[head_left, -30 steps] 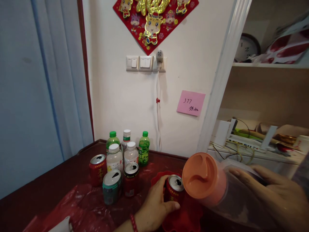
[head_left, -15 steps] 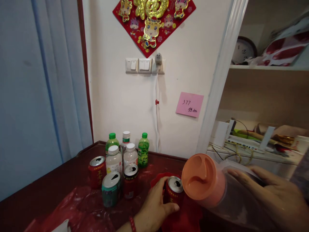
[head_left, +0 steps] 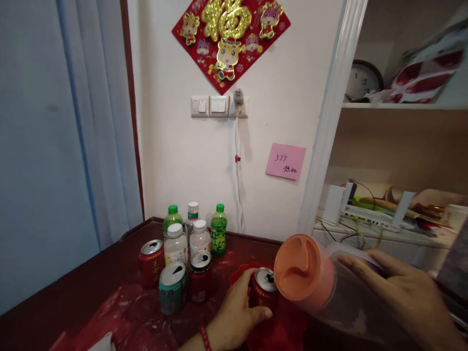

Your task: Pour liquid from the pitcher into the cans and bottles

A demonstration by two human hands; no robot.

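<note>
My left hand (head_left: 239, 309) is wrapped round a red drink can (head_left: 263, 288) with an opened top. The can stands on a red scalloped-edged tray (head_left: 281, 331). In my right hand (head_left: 398, 287) is a clear plastic pitcher (head_left: 354, 302) with an orange lid (head_left: 298, 268). It is tilted to the left, its lid beside the can's rim. Whether liquid flows from it I cannot tell. The handle is mostly hidden by my fingers.
Left of my hands stand a green can (head_left: 172, 288), red cans (head_left: 151, 263), white-capped bottles (head_left: 176, 246) and green-capped bottles (head_left: 218, 231). Crumpled red plastic (head_left: 124, 317) lies in front. A white router (head_left: 369, 214) with cables sits at right.
The view has shifted slightly, with the wall and bottles appearing lower. Both hands keep their grips, and the pitcher stays tilted at the can.
</note>
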